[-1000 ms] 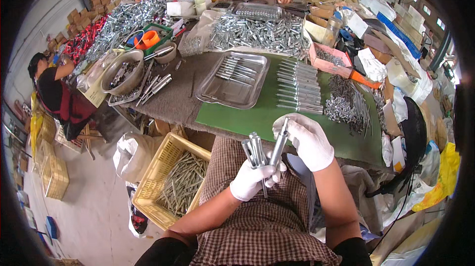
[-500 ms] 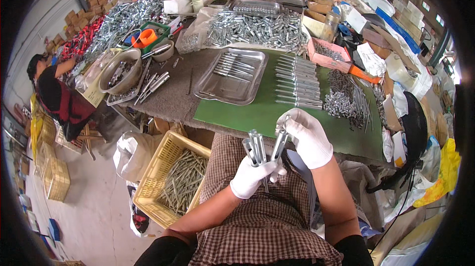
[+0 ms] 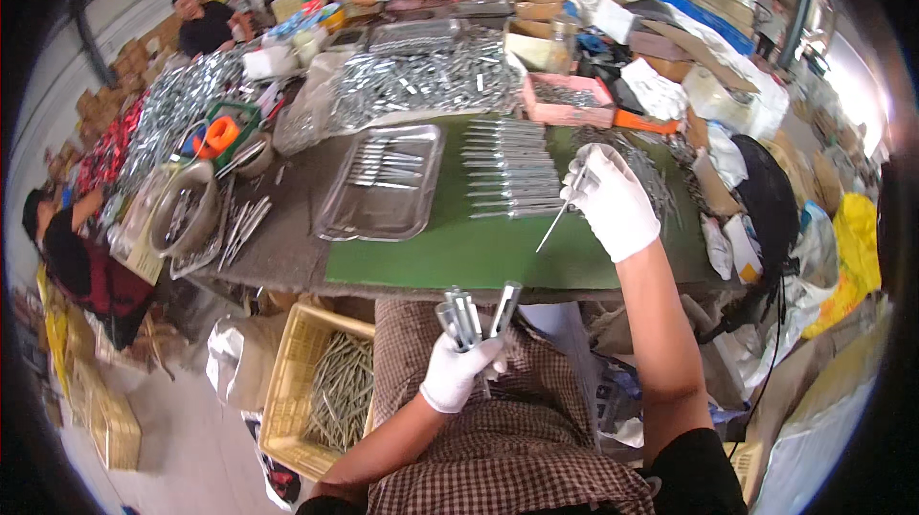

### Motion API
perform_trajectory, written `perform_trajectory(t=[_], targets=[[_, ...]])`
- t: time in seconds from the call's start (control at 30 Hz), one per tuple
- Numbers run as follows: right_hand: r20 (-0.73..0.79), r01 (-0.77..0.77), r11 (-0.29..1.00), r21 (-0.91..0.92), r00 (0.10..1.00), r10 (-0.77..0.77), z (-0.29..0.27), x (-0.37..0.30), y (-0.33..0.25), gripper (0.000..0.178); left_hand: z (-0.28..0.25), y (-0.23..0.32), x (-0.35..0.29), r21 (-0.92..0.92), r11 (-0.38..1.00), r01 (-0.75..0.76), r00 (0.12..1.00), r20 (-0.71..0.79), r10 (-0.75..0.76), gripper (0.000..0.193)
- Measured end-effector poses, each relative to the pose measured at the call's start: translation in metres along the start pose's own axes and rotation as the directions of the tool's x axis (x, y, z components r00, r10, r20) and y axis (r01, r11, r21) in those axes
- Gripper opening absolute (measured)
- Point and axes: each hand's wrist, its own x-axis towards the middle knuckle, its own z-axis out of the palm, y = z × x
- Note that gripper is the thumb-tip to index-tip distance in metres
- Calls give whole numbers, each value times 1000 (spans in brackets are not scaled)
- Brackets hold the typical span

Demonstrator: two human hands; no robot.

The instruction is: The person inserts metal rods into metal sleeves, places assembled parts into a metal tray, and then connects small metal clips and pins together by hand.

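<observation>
My gloved left hand (image 3: 456, 373) is closed round several shiny metal tubes (image 3: 465, 316) above my lap, their slotted upper ends pointing up. One tube (image 3: 505, 308) leans apart from the others, to the right. Over the right part of the green mat (image 3: 412, 262), my gloved right hand (image 3: 613, 207) pinches a thin metal rod (image 3: 552, 228) that slants down to the left. Just left of that hand lies a row of metal tubes with thin rods (image 3: 507, 166), side by side. Behind the hand, a pile of small metal parts and rods (image 3: 661, 180) is partly hidden.
A metal tray (image 3: 383, 213) with several assembled pieces stands left of the row. Farther back are a heap of metal tubes (image 3: 421, 79) and a pink box (image 3: 569, 100) of small parts. A yellow crate (image 3: 287, 391) of rods sits below the table's left side. Co-workers sit beyond.
My right hand has moved from the tubes in my left hand up and forward over the mat, and now holds a thin rod. The view has shifted; my left hand still grips the tubes.
</observation>
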Motion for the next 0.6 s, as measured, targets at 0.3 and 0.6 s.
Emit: perform_trajectory(t=[0.3, 0.6], targets=[[-178, -19, 985, -170, 984, -12, -67, 13, -26, 17, 6, 61, 64, 923, 198, -331, 827, 182, 532, 25], [-139, -20, 988, -151, 990, -1, -94, 16, -29, 11, 20, 71, 131, 846, -292, -445, 827, 514, 229, 35]])
